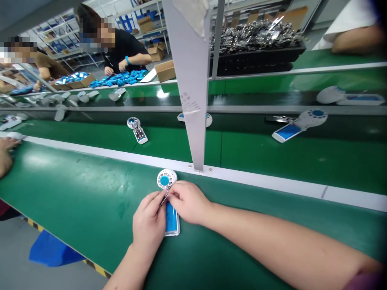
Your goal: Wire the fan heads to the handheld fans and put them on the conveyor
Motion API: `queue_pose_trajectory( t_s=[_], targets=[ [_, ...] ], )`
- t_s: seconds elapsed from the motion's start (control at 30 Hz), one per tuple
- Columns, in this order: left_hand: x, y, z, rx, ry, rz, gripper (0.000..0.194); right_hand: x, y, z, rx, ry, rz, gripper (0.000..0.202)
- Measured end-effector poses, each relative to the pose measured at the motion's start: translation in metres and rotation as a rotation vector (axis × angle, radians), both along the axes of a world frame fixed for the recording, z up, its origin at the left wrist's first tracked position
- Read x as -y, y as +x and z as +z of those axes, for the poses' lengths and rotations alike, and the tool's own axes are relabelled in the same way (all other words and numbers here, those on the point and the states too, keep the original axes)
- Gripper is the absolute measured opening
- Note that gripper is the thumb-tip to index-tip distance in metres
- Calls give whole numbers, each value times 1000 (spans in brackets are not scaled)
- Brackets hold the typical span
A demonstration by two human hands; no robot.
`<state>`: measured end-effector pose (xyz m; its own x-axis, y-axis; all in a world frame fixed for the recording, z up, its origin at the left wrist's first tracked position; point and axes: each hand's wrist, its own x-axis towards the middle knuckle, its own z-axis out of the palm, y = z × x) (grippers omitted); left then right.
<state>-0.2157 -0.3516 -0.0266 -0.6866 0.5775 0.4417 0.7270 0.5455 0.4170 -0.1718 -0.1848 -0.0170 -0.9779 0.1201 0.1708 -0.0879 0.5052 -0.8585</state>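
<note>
On the green bench in front of me lies a white handheld fan housing [171, 221], its round slotted head pointing away from me and a blue battery showing in its handle. My left hand [149, 219] is closed on a small dark circuit board [164, 198], held tilted above the neck of the housing. From the other side my right hand [189, 201] pinches at the board's upper end, beside the round head. The fingertips cover most of the board, so its details are hidden.
Beyond a white rail [266, 181], a green conveyor belt [242, 149] carries several fan housings [137, 131]. A white post [193, 100] rises from the rail just ahead. Co-workers [127, 50] sit across the line by blue batteries [121, 78]. Black trays [256, 60] hold shiny parts.
</note>
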Motion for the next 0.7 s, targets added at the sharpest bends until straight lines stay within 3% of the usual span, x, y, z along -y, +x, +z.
queue_pose_trajectory(
  t_s=[0.13,0.33,0.7],
  targets=[
    [1,0,1,-43,10,-34,31,1,1,0,44,-7,-14,21],
    [-4,7,5,40,-17,42,25,6,4,-2,0,111,-94,14],
    [-7,9,6,42,-47,17,27,8,1,-9,-20,43,-112,12]
  ],
)
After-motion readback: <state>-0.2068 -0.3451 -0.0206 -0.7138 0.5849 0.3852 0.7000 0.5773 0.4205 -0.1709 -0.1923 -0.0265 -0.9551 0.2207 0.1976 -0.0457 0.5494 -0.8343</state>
